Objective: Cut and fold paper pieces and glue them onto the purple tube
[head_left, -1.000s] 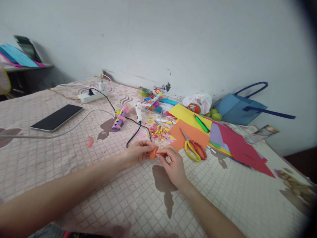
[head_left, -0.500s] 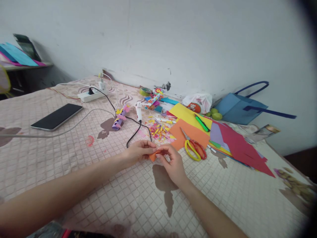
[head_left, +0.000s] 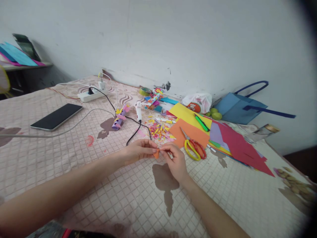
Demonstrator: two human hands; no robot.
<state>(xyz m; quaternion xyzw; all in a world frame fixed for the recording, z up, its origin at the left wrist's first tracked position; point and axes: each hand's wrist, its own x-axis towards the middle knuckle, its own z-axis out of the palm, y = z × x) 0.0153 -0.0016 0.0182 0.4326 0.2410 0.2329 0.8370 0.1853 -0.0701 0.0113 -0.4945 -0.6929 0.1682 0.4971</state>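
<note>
Phone (head_left: 57, 117): lies flat and dark at the far left of the tabletop (head_left: 104, 198), well apart from the hands, a white cable running past it.
Power strip (head_left: 89, 96): sits near the wall with plugs in it; a black cord leads from it toward the middle.
Purple roll (head_left: 118, 121): a small paper tube with pink and yellow bits stuck on, lying finished-looking beside the cord.
Glue gun (head_left: 138, 111): white, lying down just right of the purple roll, not in hand.
Left hand (head_left: 137, 151): fingers pinched together on the left end of the orange paper piece.
Orange paper piece (head_left: 156, 153): small, curled or folded, held between both hands just above the tabletop, near the paper scraps; its exact shape is too small to tell.
Right hand (head_left: 175, 161): fingers clamped on the right end of the same piece, thumb and forefinger meeting at it.
Paper scraps (head_left: 159, 130): a heap of coloured cuttings behind the hands, so much cutting looks done.
Scissors (head_left: 193, 147): yellow and red handles, lying on the orange sheet (head_left: 190, 133), set down.
Coloured sheets (head_left: 232, 142): yellow, lilac and red, fanned out to the right, largely uncut.
Blue bag (head_left: 238, 105): against the wall at the far right.
Progress: by my judgement the piece is cut and mid-shaping; no glue is seen on it, and it is not joined to anything.
</note>
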